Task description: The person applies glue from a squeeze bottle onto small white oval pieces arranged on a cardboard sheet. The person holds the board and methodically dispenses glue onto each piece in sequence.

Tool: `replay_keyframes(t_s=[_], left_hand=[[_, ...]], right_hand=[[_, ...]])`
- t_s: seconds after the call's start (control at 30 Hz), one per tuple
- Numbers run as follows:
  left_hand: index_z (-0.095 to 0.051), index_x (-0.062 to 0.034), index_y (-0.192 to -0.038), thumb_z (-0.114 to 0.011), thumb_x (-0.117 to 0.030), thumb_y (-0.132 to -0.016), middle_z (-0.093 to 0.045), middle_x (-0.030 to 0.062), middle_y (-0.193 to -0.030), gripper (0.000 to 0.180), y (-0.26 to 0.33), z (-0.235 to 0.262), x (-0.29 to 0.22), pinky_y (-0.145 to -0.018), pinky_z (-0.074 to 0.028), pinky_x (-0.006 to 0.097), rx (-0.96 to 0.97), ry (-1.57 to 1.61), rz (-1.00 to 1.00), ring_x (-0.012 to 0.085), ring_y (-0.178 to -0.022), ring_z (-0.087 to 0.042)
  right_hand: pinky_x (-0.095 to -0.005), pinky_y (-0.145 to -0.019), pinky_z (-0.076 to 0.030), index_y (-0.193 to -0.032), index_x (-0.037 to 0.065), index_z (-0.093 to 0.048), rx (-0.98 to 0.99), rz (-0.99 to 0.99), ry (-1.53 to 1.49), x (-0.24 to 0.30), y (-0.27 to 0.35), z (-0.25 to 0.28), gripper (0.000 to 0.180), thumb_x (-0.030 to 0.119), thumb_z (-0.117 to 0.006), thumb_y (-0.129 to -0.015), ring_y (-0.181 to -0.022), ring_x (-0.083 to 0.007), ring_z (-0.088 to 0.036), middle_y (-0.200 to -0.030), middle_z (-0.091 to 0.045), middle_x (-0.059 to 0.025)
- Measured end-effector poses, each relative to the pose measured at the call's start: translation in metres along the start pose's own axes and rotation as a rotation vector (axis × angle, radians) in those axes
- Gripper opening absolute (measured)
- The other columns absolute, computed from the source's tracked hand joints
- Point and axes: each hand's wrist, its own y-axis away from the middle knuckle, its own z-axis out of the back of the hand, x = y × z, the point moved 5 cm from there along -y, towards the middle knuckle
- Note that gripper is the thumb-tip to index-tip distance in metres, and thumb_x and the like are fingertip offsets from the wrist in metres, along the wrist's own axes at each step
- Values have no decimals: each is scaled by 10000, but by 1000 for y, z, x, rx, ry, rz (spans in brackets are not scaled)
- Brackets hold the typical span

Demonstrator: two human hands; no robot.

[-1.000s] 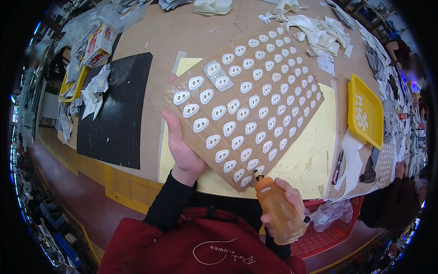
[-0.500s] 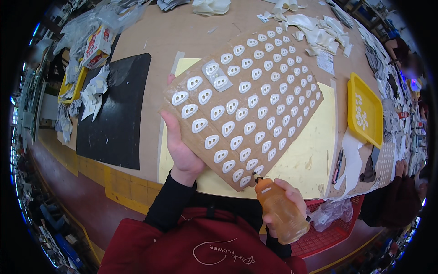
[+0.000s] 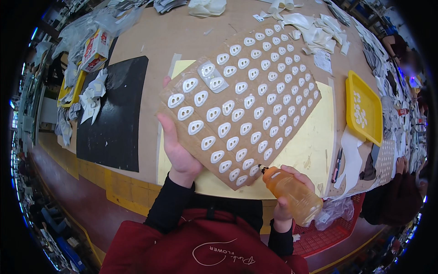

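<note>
My left hand grips the near left edge of a brown board, its thumb on top. Rows of small white rounded plates, each with two holes, cover the board; a clear patch lies over two near its upper left. My right hand is closed round an orange translucent squeeze bottle, tilted with its dark nozzle toward the board. The tip is beside a white plate at the near corner; whether it touches, I cannot tell. Below the board lies a pale yellow sheet.
A black mat with white scraps lies on the left. To the right are a yellow tray of white pieces, a pen and white cut sheets. A red basket is below the table edge. Another person's hand is at far right.
The bottle in my right hand has swung to the right and tilted flatter, its nozzle slightly right and up. The board has shifted slightly left with my left hand.
</note>
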Motion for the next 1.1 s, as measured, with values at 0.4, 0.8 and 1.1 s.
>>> replay_keyframes(t_s=[0.4, 0.8, 1.1], left_hand=[[-202, -156, -1389, -286, -473, -930, -333, 89, -1364, 564, 0, 0, -1, -1016, -316, 409, 5, -2, -11, 244, -1232, -355], [-198, -147, -1388, -285, -467, -932, -337, 98, -1356, 564, 0, 1, 0, -1008, -327, 417, -11, 4, -5, 252, -1224, -363], [-179, -158, -1393, -264, -480, -931, -326, 99, -1364, 570, -1, 1, 0, -1010, -323, 425, -13, -16, 1, 257, -1233, -354]], right_hand=[[-375, -813, -480, -1116, 0, -442, 38, 46, 99, 0, 13, 8, 663, 282, -805, -639, -991, -324, -557, -1071, -542, -267], [-365, -786, -477, -1090, 22, -407, -184, 69, 112, -5, -2, -3, 662, 571, -574, -759, -892, -280, -575, -957, -573, -212], [-366, -787, -476, -1096, 14, -401, -133, 102, 133, -4, -2, -7, 652, 526, -611, -753, -906, -301, -573, -957, -573, -253]])
